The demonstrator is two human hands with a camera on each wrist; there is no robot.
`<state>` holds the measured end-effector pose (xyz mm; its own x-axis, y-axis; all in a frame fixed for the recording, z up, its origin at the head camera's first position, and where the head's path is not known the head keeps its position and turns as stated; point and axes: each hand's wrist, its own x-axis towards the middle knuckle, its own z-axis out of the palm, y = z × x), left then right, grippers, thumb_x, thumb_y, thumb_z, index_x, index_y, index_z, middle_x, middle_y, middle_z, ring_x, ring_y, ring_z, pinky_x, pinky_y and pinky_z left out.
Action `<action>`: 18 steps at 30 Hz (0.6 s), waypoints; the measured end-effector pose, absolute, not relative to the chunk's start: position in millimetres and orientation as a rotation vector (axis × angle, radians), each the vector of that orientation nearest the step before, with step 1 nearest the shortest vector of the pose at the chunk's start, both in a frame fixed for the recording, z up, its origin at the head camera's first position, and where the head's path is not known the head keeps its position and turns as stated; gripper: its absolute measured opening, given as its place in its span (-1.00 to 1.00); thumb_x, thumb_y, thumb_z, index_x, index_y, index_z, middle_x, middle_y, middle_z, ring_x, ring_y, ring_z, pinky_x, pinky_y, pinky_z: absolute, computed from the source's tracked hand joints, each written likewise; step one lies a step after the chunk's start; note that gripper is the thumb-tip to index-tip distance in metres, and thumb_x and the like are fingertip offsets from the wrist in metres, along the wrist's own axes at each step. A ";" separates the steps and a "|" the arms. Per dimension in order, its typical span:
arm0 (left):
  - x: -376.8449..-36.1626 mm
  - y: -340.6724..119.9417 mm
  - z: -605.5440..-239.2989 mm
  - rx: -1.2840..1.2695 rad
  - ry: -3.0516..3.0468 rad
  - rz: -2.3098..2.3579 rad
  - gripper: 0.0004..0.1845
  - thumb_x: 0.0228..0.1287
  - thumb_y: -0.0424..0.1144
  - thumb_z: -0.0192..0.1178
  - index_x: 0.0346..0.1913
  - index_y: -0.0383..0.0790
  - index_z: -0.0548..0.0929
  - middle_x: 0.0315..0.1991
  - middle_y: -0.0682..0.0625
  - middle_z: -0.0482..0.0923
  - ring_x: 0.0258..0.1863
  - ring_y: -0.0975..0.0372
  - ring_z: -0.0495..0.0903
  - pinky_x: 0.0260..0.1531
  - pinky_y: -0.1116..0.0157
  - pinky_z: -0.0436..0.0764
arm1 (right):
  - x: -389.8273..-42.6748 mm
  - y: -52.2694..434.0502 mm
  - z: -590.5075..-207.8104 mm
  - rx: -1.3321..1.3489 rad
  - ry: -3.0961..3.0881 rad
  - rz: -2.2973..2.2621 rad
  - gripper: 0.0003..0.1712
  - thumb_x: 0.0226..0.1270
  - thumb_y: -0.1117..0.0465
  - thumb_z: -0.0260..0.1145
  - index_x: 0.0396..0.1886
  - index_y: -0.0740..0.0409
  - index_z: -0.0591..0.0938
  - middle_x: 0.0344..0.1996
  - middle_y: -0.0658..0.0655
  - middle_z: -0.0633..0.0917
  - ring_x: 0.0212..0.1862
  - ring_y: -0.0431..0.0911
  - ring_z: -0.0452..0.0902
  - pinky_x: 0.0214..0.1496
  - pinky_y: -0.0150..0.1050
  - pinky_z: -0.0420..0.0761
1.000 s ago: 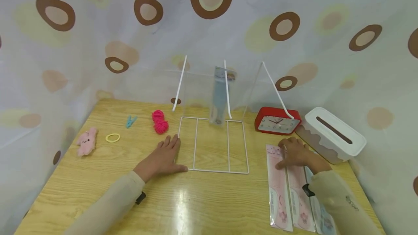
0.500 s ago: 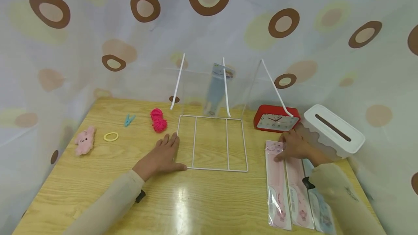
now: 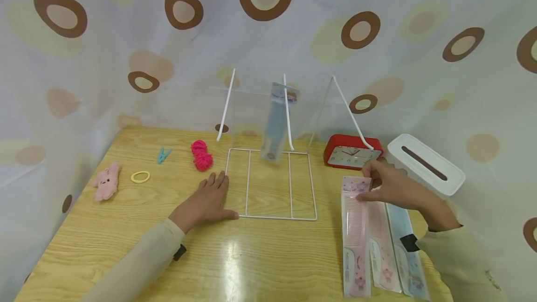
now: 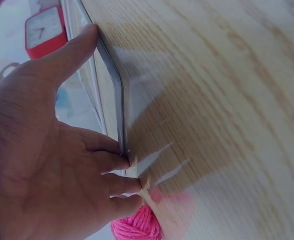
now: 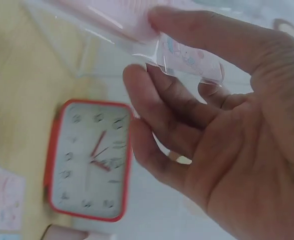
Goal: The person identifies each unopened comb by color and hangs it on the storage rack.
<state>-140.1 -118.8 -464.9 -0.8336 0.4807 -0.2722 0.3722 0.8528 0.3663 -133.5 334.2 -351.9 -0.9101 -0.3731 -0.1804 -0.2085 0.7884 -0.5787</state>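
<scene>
My right hand (image 3: 390,184) pinches the top of a pink comb pack (image 3: 354,232), lifting it off the table (image 3: 126,227). My left hand (image 3: 207,202) lies flat, fingers straight, steadying the rack (image 3: 270,183). One blue pack (image 3: 274,127) already hangs there; two packs lie below my right fingers. Spotted curtains surround the table.

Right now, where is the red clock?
In the head view the red clock stands at the back right of the table, between the white wire rack and the white box, just beyond the right hand.
</scene>
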 end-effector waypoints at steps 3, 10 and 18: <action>-140.1 -119.3 -466.6 0.636 2.675 0.432 0.16 0.23 0.28 0.28 0.53 -0.52 0.00 0.57 -0.38 -0.15 0.53 -0.28 -0.17 0.45 -0.19 -0.02 | -123.0 331.0 -340.0 -0.504 2.687 -0.898 -0.54 0.20 0.16 0.52 -0.15 0.16 0.40 -0.25 0.08 0.59 -0.21 -0.06 0.58 -0.16 -0.29 0.62; -139.5 -119.2 -467.3 0.639 2.676 0.442 0.15 0.23 0.26 0.29 0.53 -0.52 0.01 0.56 -0.39 -0.14 0.53 -0.29 -0.16 0.45 -0.20 -0.01 | -100.7 323.9 -319.9 -0.701 2.749 -1.129 -0.77 0.36 0.41 0.32 -0.07 0.20 0.49 -0.24 0.09 0.63 -0.22 -0.19 0.60 -0.19 -0.40 0.61; -138.0 -119.1 -465.6 0.636 2.680 0.464 0.15 0.23 0.25 0.29 0.53 -0.53 0.02 0.56 -0.39 -0.13 0.53 -0.28 -0.17 0.45 -0.20 -0.02 | -86.7 315.9 -295.7 -0.900 2.788 -1.408 -0.71 0.29 0.65 0.21 -0.09 0.31 0.50 -0.31 0.03 0.62 -0.35 -0.20 0.55 -0.35 -0.44 0.54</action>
